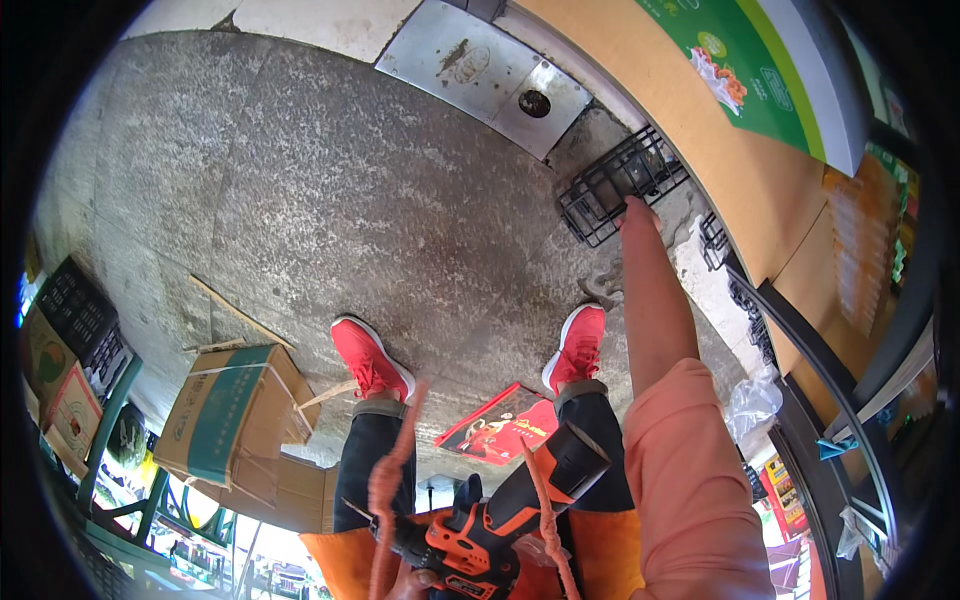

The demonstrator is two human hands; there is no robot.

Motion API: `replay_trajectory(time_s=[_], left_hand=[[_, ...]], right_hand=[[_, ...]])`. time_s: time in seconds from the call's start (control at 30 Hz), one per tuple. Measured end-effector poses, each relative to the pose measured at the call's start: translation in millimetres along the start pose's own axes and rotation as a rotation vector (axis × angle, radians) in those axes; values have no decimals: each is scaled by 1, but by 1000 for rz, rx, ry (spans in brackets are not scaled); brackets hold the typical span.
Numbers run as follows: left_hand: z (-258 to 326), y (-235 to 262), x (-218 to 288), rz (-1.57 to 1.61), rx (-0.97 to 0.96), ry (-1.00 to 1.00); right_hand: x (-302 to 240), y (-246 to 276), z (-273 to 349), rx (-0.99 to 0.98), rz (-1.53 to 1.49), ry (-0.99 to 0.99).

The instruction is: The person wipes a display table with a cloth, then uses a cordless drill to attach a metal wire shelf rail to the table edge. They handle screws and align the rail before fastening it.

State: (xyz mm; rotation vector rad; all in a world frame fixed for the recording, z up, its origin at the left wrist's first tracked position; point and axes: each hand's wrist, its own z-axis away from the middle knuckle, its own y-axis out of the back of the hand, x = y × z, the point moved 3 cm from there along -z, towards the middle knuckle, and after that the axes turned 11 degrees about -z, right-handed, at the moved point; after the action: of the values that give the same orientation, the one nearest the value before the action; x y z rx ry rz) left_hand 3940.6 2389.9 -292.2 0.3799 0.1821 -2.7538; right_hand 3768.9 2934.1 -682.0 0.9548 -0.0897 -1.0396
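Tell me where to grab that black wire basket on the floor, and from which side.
Grip the top rim wire of the black wire basket from above, at the near edge where the right hand reaches. Its open top faces up and the rim wires stand clear, while the far side sits close against the tan counter, so reaching from there looks awkward.

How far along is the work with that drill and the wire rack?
Done: the black wire rack stands against the wooden counter. In hand: the right hand touches the rack's top edge, and the left hand holds the cordless drill low by the knees. Left: the drill is not yet at the rack; no fixings show.
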Motion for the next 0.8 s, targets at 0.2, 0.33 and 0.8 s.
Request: replay_trajectory(time_s=[0.2,0.33,0.8], left_hand=[[0,-2,0,6,-8,-1],[-3,-1,-1,8,-36,-16],[6,-22,47,-108,-292,-223]], right_hand=[[15,10,2,-88,-112,271],[60,24,13,-497,-421,53],[303,239,223,-742,414,-211]])
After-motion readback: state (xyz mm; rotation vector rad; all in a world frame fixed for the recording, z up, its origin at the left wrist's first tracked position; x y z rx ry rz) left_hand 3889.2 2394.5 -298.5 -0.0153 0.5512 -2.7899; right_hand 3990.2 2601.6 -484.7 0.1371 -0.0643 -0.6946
